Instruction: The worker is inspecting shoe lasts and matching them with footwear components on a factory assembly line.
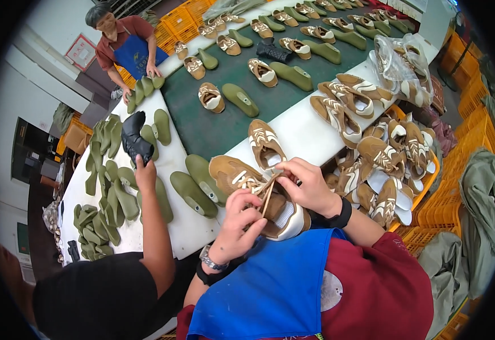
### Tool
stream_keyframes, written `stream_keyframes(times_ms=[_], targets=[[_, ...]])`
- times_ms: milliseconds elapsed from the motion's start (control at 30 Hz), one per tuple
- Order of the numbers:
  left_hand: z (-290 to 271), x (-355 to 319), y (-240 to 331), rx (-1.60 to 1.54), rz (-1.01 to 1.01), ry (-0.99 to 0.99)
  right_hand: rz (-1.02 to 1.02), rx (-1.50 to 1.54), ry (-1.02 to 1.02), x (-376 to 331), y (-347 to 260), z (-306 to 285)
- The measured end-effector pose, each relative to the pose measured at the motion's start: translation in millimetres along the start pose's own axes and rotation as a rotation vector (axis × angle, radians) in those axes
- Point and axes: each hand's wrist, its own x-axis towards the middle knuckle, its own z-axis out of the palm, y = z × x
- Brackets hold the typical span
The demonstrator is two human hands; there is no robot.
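A tan sneaker (231, 172) with white stripes lies in front of me, its toe pointing away to the left and its white-lined heel close to my blue apron. My left hand (238, 221) is closed in a pinch on one end of its tan shoelace (268, 199). Above the shoe's opening, my right hand (309, 186) pinches the lace too, fingers bent together. The lace stretches between both hands over the tongue. Just beyond, a matching sneaker (265, 143) rests on the white table edge, almost touching my right fingertips.
Green shoe lasts (193, 192) lie left on the white table (171, 235). A co-worker's hand (143, 164) there holds a black shoe (134, 133). Another person (134, 48) stands far left. Sneakers and lasts line the green belt (193, 130). A sneaker-filled orange crate (429, 184) stands right.
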Motion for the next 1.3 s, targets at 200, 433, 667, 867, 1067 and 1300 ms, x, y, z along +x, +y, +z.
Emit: stream_keyframes(times_ms=[200,433,667,867,1067,1300], targets=[[6.3,35.0,-15.0,0.26,-0.026,0.227,-0.305,-0.095,-0.039,24.4,0.8,3.7],[23.9,56.8,-14.7,0.226,-0.095,0.411,-0.252,-0.04,-0.013,39.0,-3.0,7.9],[16.7,53.4,-19.4,-0.05,-0.153,0.384,-0.189,0.094,-0.158,47.9,-4.3,1.1],[13.3,30.1,-19.7,-0.008,-0.085,0.374,-0.247,0.049,-0.204,44.0,-16.2,5.4],[50.7,-5.0,-18.0,0.026,-0.08,0.46,-0.479,0.009,-0.395,19.1,-7.4,8.2],[34.7,-32.4,5.4,0.081,-0.178,0.647,-0.438,-0.008,-0.669,26.8,-41.0,26.2]])
